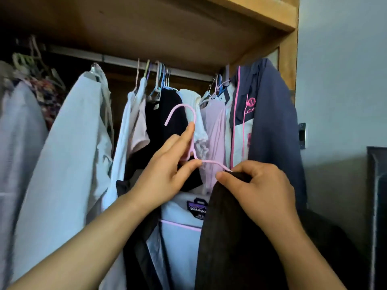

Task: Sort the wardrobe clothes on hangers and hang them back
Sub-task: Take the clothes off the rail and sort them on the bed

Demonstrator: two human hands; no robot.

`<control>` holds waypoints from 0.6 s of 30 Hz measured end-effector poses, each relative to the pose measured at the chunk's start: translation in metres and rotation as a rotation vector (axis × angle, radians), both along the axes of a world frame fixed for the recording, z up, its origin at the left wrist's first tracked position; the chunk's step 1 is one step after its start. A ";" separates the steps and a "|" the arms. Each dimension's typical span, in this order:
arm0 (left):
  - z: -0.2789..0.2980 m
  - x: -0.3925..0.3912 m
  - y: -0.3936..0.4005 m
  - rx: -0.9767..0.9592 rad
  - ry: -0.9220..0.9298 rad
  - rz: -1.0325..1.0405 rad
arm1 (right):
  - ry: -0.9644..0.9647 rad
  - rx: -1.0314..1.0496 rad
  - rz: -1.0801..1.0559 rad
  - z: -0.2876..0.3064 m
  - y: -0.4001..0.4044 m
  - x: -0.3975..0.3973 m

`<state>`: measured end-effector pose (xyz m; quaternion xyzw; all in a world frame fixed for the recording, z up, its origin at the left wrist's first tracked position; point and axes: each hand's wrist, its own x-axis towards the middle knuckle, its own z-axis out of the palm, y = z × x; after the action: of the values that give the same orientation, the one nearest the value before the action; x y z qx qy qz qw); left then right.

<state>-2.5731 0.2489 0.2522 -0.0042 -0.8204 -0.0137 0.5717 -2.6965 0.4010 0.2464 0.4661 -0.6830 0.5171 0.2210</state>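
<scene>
A pink hanger is held up in front of the open wardrobe, its hook free of the rail. My left hand grips the hanger at its neck, index finger stretched up along the stem. My right hand pinches a dark brown garment at the hanger's right arm; the cloth drapes down from there. The metal rail runs under the wooden shelf, carrying several hung clothes.
On the rail hang a pale blue shirt, a black top, a lilac top and a navy jacket with pink zip. A white fleece with a label lies low behind my hands. The wardrobe's side panel stands at right.
</scene>
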 end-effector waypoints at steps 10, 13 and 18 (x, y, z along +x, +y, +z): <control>-0.081 0.135 0.119 0.365 -0.053 0.437 | -0.088 0.019 0.478 -0.061 0.047 0.026; -0.100 0.181 0.166 0.407 -0.233 0.778 | -0.115 0.044 0.719 -0.078 0.050 0.046; -0.119 0.237 0.250 0.454 -0.306 1.111 | -0.144 0.110 1.039 -0.104 0.058 0.097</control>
<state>-2.3359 0.4987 0.1333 0.5473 -0.7493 0.1116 0.3558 -2.5994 0.4590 0.1428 0.7174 -0.4014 0.5528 -0.1368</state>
